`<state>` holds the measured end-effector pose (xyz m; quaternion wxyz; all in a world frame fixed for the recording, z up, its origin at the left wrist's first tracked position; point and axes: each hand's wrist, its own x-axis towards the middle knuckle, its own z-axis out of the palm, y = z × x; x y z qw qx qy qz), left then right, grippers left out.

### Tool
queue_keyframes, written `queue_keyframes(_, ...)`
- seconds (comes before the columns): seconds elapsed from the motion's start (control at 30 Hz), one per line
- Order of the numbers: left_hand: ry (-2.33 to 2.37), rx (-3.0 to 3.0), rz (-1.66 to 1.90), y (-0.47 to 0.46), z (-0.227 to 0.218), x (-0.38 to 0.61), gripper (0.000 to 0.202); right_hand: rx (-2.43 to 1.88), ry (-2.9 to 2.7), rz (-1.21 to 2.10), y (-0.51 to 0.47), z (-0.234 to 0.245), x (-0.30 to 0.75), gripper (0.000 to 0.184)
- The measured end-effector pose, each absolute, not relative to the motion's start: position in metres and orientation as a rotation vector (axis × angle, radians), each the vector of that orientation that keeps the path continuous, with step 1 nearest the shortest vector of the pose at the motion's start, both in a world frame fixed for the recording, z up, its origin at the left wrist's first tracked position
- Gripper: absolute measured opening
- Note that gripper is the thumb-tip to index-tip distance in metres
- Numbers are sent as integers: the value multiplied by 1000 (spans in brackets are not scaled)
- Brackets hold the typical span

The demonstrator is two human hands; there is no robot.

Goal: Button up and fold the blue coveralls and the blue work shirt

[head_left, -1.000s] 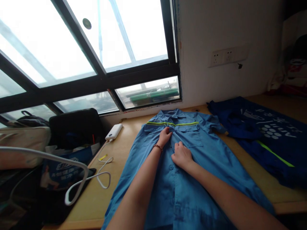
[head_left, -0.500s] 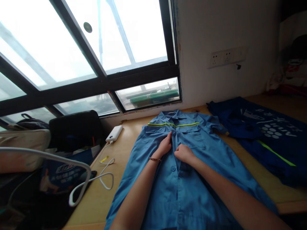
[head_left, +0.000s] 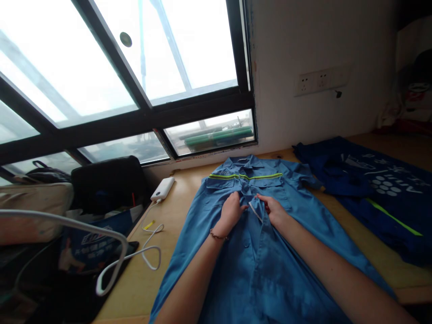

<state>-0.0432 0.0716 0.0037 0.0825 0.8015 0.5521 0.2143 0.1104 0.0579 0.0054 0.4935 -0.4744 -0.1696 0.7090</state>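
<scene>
A blue short-sleeved work shirt (head_left: 232, 279) lies front up on the table, collar toward the window, with a yellow-green stripe across its chest. Below the chest pockets, my right hand (head_left: 274, 210) pinches the edge of the button placket and holds that flap raised and turned back, its pale inner edge showing. My left hand (head_left: 231, 210), a beaded bracelet on its wrist, is closed on the other front edge, with the thumb pointing toward the flap. Its fingertips are partly hidden. A button shows on the shirt front below my hands.
On the wooden table (head_left: 184, 198), a white power bank (head_left: 162, 189) with a white cable (head_left: 145, 256) lies left of the shirt. A dark blue garment (head_left: 381, 189) with white print lies at right. Bags (head_left: 33, 209) stand at far left. Behind are a window and a wall socket (head_left: 322, 81).
My right hand has lifted the placket edge and folded it outward to the right. My left hand has shifted slightly down, and its thumb now sticks out to the right.
</scene>
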Motion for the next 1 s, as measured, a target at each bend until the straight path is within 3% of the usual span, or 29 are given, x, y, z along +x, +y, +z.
queue_keyframes(0.07, 1531, 2436, 518, 64, 6, -48, 17, -1165, -374, 1713, 57, 5, 109, 9)
queue_keyframes(0.17, 1366, 2413, 513, 55, 4, -56, 12, -1162, -386, 1704, 51, 5, 101, 7)
queue_keyframes(0.37, 1235, 1860, 712, 44, -4, -63, 26, -1149, -743, 1672, 35, 2, 84, 14)
queue_keyframes(0.63, 984, 1078, 845, 38, 9, -71, 28, -1264, -1156, 1235, 32, 4, 83, 22)
queue_keyframes(0.87, 941, 1015, 843, 34, 13, -68, 26, -1071, -672, 1833, 36, 7, 85, 16)
queue_keyframes(1.0, 922, 978, 878, 33, 12, -67, 25, -942, -722, 2052, 41, 8, 97, 16)
